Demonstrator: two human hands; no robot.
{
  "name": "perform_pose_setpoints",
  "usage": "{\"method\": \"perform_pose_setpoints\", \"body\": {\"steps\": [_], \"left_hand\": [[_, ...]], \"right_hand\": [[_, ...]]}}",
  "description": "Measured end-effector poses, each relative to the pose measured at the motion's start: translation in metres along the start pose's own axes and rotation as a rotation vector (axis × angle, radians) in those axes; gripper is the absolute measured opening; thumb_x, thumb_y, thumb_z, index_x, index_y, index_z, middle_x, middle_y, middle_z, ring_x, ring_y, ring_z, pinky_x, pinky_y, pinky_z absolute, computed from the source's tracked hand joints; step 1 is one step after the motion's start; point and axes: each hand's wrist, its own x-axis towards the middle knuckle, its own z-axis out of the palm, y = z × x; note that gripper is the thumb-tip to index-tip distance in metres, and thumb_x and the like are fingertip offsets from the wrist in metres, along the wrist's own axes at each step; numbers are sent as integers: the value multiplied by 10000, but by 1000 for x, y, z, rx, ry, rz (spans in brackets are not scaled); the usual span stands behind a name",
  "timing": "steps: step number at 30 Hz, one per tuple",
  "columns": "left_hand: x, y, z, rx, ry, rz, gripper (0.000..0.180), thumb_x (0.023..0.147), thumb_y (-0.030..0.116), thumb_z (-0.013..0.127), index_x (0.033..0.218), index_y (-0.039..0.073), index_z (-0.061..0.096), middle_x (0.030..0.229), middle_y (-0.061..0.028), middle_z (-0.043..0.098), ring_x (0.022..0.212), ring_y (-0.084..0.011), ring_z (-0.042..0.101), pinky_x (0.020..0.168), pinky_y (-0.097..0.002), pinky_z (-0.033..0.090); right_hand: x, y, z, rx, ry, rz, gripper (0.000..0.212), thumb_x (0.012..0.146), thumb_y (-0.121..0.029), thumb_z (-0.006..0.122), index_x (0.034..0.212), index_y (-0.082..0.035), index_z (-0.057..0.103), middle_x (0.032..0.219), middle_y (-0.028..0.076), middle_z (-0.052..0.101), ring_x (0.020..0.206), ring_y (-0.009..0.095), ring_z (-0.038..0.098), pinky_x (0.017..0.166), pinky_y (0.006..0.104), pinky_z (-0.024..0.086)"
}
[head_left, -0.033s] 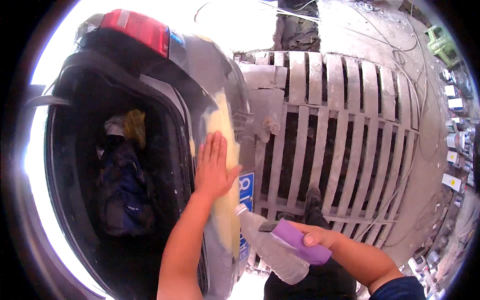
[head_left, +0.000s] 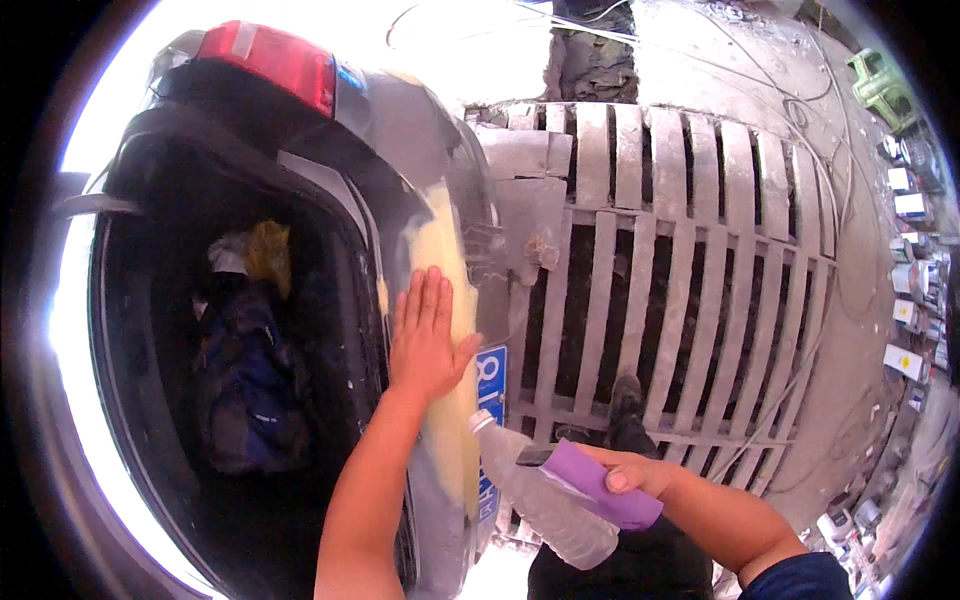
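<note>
My left hand (head_left: 428, 345) lies flat, fingers stretched out, on a long strip of pale yellow filler (head_left: 455, 440) along the rear of a grey car (head_left: 400, 115). In my right hand (head_left: 630, 472) is a purple sheet of sandpaper (head_left: 595, 485), folded round a dark, flat piece (head_left: 535, 455), with the thumb on top. Against the sandpaper is a clear plastic bottle (head_left: 540, 510), tilted with its white cap toward the car; the fingers behind it are hidden. A blue licence plate (head_left: 490, 372) sits just right of the filler.
The car's open boot (head_left: 150, 380) holds a dark blue bag (head_left: 250, 380) and a yellow bag (head_left: 270, 255). A slatted floor grate (head_left: 690, 330) with dark gaps lies to the right. Cables (head_left: 845, 190) trail over the floor, beside several cans and boxes (head_left: 905, 360) and a green stool (head_left: 880, 90).
</note>
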Motion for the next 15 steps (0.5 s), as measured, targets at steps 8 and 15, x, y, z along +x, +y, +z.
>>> {"method": "perform_pose_setpoints", "body": {"steps": [8, 15], "left_hand": [[68, -27, 2, 114, 295, -182, 788, 991, 442, 494, 1561, -13, 196, 1652, -181, 149, 1529, -359, 127, 1225, -493, 137], [-56, 23, 30, 73, 175, -138, 903, 959, 569, 475, 1532, -79, 217, 1626, -264, 154, 1521, -397, 128, 1230, -485, 118]], "right_hand": [[5, 21, 11, -20, 33, -3, 1162, 604, -587, 865, 1500, -64, 342, 1390, 116, 487, 1271, 253, 495, 1082, 399, 358], [-6, 81, 13, -74, 85, -31, 1175, 652, -592, 834, 1533, -40, 285, 1425, 155, 472, 1301, 276, 485, 1111, 441, 359]]}}
